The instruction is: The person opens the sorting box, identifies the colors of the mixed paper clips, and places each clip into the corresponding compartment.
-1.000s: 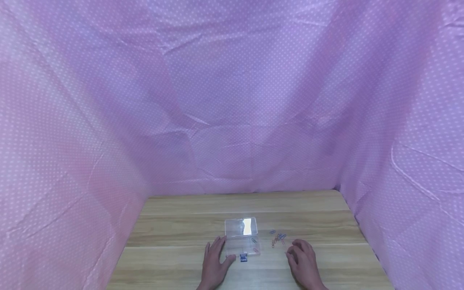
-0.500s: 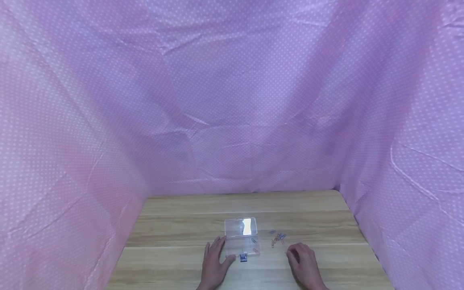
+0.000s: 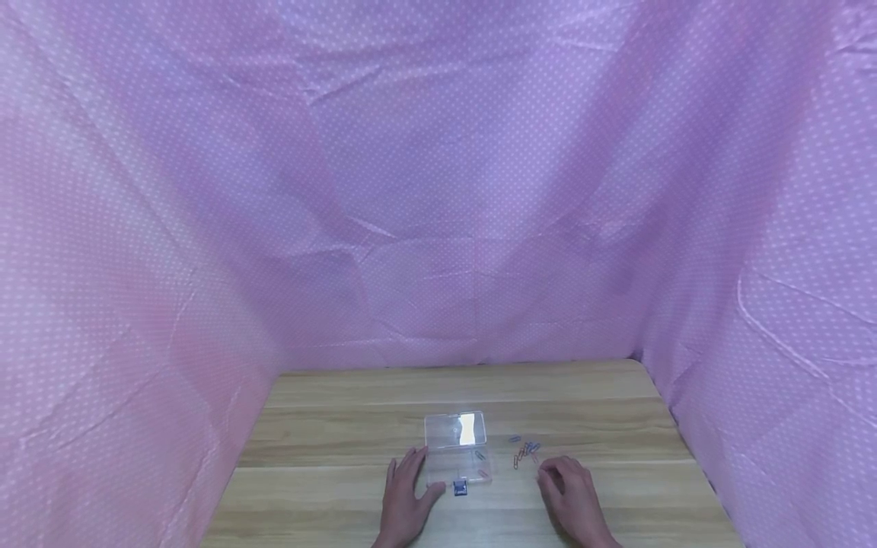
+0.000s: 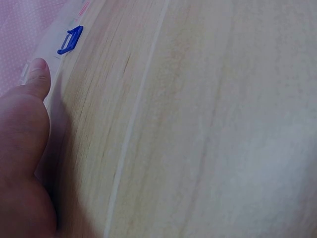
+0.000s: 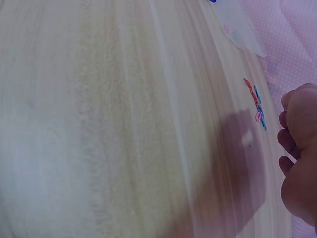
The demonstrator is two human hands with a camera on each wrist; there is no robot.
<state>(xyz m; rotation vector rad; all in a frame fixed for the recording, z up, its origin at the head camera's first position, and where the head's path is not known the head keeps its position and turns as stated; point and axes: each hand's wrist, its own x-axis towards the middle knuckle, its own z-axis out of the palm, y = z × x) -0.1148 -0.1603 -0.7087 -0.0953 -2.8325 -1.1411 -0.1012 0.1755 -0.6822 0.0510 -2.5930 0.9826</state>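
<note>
The left grip point(image 3: 406, 498) is spread wide at the left edge of an open clear plastic box point(image 3: 448, 460), its blue latch point(image 3: 460, 487) just right of that grip. The right grip point(image 3: 572, 495) is narrow; whether it pinches anything I cannot tell. Coloured paper clips point(image 3: 526, 450) lie just ahead-left of it on the surface point(image 3: 329, 426).
</note>
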